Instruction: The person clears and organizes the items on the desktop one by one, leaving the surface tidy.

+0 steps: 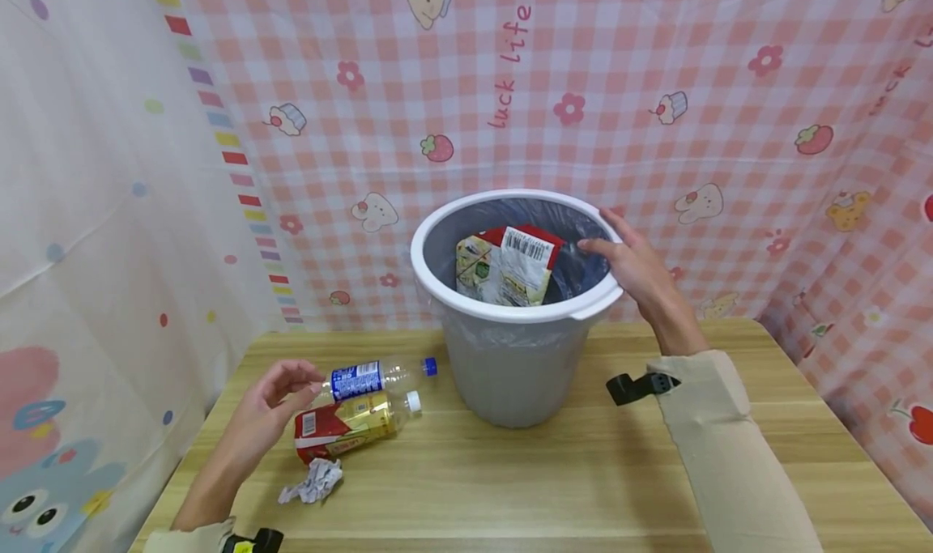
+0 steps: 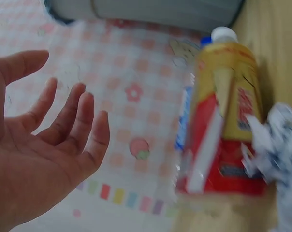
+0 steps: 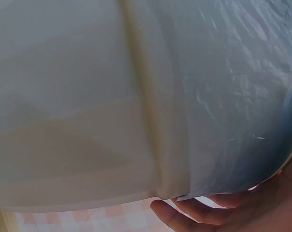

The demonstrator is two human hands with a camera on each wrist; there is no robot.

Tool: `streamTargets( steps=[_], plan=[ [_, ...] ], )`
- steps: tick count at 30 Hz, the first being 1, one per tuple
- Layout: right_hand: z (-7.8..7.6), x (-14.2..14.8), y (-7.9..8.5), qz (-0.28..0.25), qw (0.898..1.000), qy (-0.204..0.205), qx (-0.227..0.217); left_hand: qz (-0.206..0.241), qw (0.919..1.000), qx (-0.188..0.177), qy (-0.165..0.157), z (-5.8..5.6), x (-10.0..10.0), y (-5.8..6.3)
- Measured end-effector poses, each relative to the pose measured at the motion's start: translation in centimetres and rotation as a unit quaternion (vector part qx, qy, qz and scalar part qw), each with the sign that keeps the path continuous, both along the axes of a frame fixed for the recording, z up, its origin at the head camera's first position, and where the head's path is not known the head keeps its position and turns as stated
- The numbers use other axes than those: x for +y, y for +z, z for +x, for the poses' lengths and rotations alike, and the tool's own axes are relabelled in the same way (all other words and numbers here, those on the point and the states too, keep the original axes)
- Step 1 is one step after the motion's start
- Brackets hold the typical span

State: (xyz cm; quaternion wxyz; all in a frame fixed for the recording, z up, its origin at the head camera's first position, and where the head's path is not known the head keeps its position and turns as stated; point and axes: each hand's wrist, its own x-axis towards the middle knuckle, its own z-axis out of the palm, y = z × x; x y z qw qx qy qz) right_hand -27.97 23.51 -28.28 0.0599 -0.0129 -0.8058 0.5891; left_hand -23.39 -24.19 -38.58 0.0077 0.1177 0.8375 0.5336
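Observation:
A grey trash bin [image 1: 510,367] with a white rim and a plastic liner stands upright on the table. My right hand [image 1: 641,278] grips its rim on the right, thumb over the inside and fingers outside. In the bin lies a crumpled food wrapper [image 1: 521,265] with a barcode. To the bin's left, my left hand [image 1: 266,403] hovers with loosely bent fingers and an empty palm. Close by it lie a clear plastic bottle [image 1: 357,380] with a blue label and cap, and a red and yellow bottle [image 1: 348,425] with a white cap. A crumpled paper ball [image 1: 315,482] lies nearer me.
The wooden table [image 1: 554,488] carries everything. Pink checked cloth [image 1: 466,91] hangs behind it and along the right. A white patterned curtain [image 1: 131,172] hangs at the left.

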Motion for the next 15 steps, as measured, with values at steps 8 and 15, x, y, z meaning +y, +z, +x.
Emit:
streamTargets(
  steps=[8, 15],
  plan=[
    [-0.2, 0.1, 0.0, -0.003, 1.000, 0.002, -0.004, -0.016, 0.9970, -0.076, -0.006, 1.3, -2.6, -2.1],
    [-0.2, 0.2, -0.1, -0.004, 1.000, 0.004, -0.005, -0.042, 0.9840, -0.170, 0.030, 2.2, -4.0, -3.8]
  ],
)
